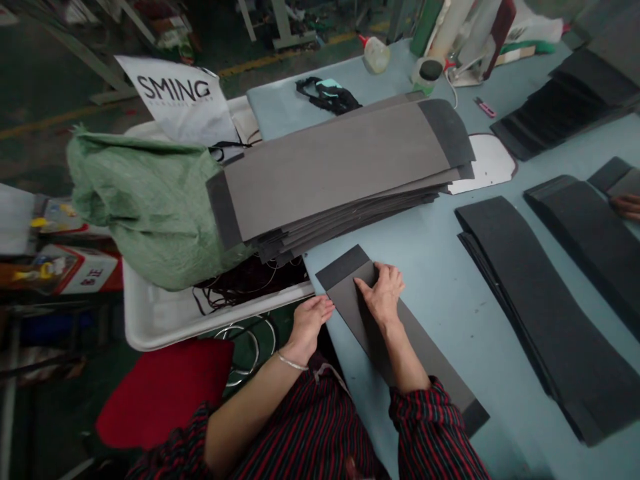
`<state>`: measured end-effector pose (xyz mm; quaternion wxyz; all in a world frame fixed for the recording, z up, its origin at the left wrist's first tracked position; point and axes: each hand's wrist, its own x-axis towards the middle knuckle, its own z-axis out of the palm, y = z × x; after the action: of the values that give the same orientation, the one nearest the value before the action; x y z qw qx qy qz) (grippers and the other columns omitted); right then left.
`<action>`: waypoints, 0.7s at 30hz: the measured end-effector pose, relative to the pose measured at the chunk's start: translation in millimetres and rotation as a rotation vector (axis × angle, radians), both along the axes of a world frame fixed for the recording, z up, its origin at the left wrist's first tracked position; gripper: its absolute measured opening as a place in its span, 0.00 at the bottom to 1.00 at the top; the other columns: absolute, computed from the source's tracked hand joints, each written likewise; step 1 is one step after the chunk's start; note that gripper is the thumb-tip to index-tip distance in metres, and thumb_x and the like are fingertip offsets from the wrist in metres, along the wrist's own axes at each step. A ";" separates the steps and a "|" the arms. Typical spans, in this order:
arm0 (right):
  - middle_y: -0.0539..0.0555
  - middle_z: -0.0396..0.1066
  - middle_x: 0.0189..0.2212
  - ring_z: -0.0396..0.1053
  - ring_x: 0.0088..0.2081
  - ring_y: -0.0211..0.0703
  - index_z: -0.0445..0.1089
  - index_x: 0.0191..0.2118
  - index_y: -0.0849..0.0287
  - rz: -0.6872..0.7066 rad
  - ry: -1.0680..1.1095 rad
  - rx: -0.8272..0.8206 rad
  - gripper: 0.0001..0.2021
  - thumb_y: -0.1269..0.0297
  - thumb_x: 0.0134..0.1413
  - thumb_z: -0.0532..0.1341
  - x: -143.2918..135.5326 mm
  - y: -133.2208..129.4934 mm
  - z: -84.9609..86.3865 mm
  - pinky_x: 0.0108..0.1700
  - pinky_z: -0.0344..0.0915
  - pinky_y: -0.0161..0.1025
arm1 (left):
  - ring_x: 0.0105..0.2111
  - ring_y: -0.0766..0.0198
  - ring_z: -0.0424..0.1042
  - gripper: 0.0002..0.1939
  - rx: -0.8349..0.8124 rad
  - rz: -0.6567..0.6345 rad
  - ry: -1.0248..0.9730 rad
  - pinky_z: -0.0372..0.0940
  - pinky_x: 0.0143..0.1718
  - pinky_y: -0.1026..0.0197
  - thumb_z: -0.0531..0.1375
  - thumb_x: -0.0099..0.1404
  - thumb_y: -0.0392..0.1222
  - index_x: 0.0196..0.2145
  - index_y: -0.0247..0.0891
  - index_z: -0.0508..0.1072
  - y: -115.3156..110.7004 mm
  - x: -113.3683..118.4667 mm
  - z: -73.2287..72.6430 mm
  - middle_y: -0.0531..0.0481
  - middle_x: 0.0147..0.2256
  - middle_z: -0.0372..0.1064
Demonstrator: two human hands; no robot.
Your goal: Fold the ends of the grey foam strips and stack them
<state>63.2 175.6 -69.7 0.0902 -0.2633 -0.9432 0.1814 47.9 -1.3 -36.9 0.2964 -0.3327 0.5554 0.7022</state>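
A long grey panel (430,347) with dark end bands lies slantwise on the blue table (425,237) in front of me. My right hand (384,290) rests on its upper part, thumb and fingers spread apart, pressing on the surface. Beside the panel's left edge is my left hand (313,317), its fingertips together near the edge; whether they pinch anything is too small to tell. Behind both hands sits a stack of similar grey panels (340,167), its left end reaching over a white bin.
The white bin (250,313) at left holds a green sack (150,200) and cords. Dark panel stacks (550,313) lie at right, near another person's hand (627,207). A bottle (376,56), a jar (428,73) and a pink cutter (485,107) stand or lie farther back.
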 end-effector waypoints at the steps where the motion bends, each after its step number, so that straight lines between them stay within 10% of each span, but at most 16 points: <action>1: 0.64 0.62 0.49 0.58 0.49 0.59 0.63 0.53 0.62 -0.013 0.003 -0.010 0.28 0.49 0.52 0.64 -0.3 0.0 -1.0 0.49 0.56 0.54 | 0.34 0.61 0.77 0.05 -0.002 0.013 -0.014 0.67 0.51 0.50 0.61 0.61 0.33 0.37 0.30 0.73 1.5 -1.1 1.7 0.39 0.35 0.76; 21: 0.60 0.64 0.45 0.59 0.48 0.56 0.66 0.49 0.60 -0.110 0.049 -0.070 0.20 0.55 0.52 0.64 -4.5 -0.3 -8.4 0.49 0.56 0.53 | 0.35 0.68 0.74 0.04 -0.036 0.083 -0.053 0.63 0.54 0.55 0.60 0.60 0.30 0.35 0.33 0.73 14.3 1.9 10.5 0.42 0.40 0.75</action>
<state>58.7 175.2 -78.1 0.1141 -0.3130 -0.9179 0.2154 49.8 13.0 -26.4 0.2755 -0.3794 0.5455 0.6947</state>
